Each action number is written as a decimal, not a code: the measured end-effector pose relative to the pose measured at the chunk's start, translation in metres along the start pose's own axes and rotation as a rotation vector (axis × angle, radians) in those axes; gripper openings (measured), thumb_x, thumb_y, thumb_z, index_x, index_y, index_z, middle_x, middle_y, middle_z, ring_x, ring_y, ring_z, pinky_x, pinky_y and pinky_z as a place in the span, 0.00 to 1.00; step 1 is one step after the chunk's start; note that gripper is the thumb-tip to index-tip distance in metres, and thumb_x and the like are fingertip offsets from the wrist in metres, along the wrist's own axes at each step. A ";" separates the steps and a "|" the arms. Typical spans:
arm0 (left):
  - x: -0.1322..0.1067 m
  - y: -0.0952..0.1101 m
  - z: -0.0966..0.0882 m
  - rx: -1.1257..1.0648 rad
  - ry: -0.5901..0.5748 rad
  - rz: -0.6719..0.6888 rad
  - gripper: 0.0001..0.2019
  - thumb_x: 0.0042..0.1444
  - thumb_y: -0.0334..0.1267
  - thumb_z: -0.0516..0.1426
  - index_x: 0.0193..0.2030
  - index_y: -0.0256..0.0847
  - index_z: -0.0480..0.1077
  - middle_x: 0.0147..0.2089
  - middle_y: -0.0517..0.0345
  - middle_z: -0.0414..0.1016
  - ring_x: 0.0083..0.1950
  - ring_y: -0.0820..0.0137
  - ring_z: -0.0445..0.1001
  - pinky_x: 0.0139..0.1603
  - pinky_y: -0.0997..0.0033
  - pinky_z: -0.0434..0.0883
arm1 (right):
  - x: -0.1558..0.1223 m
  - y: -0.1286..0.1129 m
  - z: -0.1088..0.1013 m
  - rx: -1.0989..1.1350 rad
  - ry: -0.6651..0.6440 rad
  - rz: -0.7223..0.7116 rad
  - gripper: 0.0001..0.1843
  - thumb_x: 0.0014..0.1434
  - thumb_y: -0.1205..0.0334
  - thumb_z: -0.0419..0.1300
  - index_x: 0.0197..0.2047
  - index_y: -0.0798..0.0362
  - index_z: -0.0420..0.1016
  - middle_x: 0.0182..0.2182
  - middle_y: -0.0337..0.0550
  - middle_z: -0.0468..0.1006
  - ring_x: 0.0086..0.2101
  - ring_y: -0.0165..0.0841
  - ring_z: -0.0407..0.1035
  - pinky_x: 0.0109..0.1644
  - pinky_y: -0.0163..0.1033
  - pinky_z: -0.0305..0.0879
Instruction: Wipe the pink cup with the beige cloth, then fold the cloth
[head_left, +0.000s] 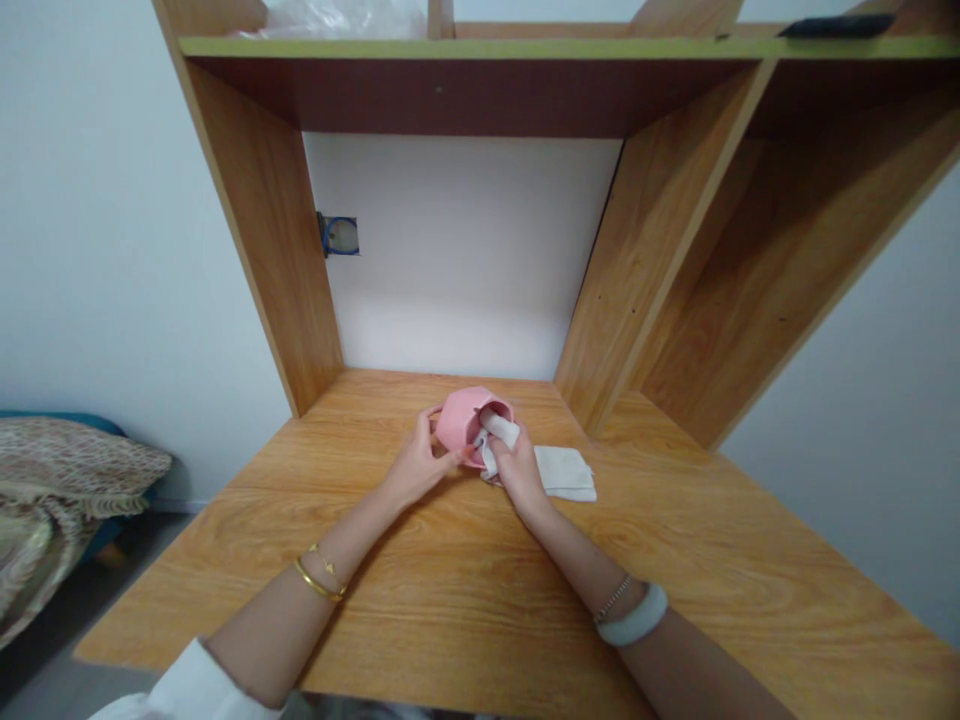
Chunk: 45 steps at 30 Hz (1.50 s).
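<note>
Container, pink & cup-like, was held betw. the two hands, low over the desk (couldn't tell if it touched), tipped so its mouth faced R & a bit toward the wearer. Long axis ran approx. L to R, closed end by the left hand, mouth by the right hand. Left hand was clamped on it, thumb along the near side by the lower rim, fingers round the far L side; from there it lay R & slightly fwd. Right hand was nearer the mouth, digits closed on a white cloth, some fingertips hidden, so exact pinch unclear; from that hand the container lay fwd & L. Contents: part of the white cloth sat inside the mouth, the rest bunched out over the lower rim; couldn't tell how deep it went or what else was in there. Folded cloth, also white, lay flat on the desk just R of the right wrist; any join w/ the held one was hidden. Upper shelf had a clear plastic bag in its L compartment & a dark item, ID unclear, toward the R end. Wall recess, back L, had blue cable in it.
</note>
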<state>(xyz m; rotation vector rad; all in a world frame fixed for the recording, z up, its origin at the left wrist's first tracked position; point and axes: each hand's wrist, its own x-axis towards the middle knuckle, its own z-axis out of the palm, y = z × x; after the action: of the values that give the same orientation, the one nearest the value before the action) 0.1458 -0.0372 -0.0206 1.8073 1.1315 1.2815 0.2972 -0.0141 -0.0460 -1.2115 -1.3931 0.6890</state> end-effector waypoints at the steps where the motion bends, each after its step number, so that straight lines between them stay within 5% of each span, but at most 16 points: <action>1: -0.001 0.001 0.003 -0.031 -0.013 -0.011 0.35 0.44 0.48 0.59 0.57 0.40 0.48 0.52 0.46 0.64 0.46 0.64 0.69 0.42 0.68 0.67 | 0.000 0.000 0.001 0.044 0.013 0.014 0.24 0.51 0.63 0.47 0.52 0.56 0.54 0.40 0.48 0.72 0.37 0.36 0.68 0.35 0.38 0.65; 7: -0.006 0.007 0.014 -0.132 -0.035 0.056 0.45 0.38 0.43 0.64 0.58 0.40 0.41 0.56 0.44 0.57 0.55 0.60 0.61 0.51 0.64 0.62 | -0.006 -0.006 0.005 0.150 0.065 0.087 0.19 0.47 0.60 0.51 0.44 0.55 0.61 0.34 0.45 0.74 0.34 0.36 0.69 0.32 0.36 0.65; 15: -0.009 0.020 0.009 0.169 0.061 0.092 0.40 0.40 0.41 0.61 0.58 0.37 0.44 0.53 0.45 0.61 0.51 0.60 0.64 0.50 0.65 0.62 | -0.006 -0.015 0.005 0.224 0.016 0.188 0.22 0.42 0.59 0.56 0.42 0.55 0.61 0.29 0.42 0.73 0.25 0.33 0.68 0.24 0.34 0.63; 22: -0.007 0.023 -0.001 0.475 0.003 0.004 0.37 0.40 0.45 0.58 0.56 0.38 0.49 0.43 0.50 0.70 0.41 0.60 0.71 0.38 0.64 0.68 | 0.005 -0.009 -0.007 -0.116 0.081 0.076 0.36 0.38 0.60 0.61 0.52 0.58 0.57 0.40 0.50 0.72 0.37 0.37 0.69 0.39 0.39 0.64; 33: -0.008 0.028 -0.004 0.608 -0.077 0.060 0.31 0.40 0.40 0.56 0.54 0.38 0.55 0.43 0.50 0.71 0.41 0.59 0.72 0.40 0.64 0.68 | -0.008 -0.025 -0.024 -0.589 -0.039 -0.088 0.35 0.49 0.59 0.55 0.59 0.52 0.48 0.32 0.45 0.75 0.31 0.40 0.70 0.31 0.36 0.59; 40: -0.005 0.022 -0.009 0.610 -0.089 0.033 0.27 0.43 0.44 0.55 0.51 0.36 0.59 0.40 0.50 0.73 0.40 0.59 0.72 0.39 0.64 0.68 | -0.008 -0.017 -0.020 -0.423 -0.136 -0.117 0.32 0.51 0.62 0.53 0.59 0.50 0.48 0.37 0.45 0.74 0.36 0.39 0.69 0.35 0.38 0.61; 45: 0.000 0.012 -0.013 0.423 -0.022 0.141 0.26 0.49 0.49 0.51 0.53 0.37 0.58 0.48 0.49 0.69 0.46 0.61 0.69 0.45 0.65 0.65 | -0.011 -0.018 -0.014 -0.244 -0.067 -0.068 0.32 0.50 0.64 0.52 0.59 0.52 0.48 0.38 0.46 0.74 0.36 0.38 0.69 0.38 0.40 0.62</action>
<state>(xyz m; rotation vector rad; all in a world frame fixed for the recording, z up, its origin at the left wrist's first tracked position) 0.1368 -0.0420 -0.0067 2.2362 1.3602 1.1568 0.3041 -0.0328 -0.0302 -1.3335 -1.6021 0.5276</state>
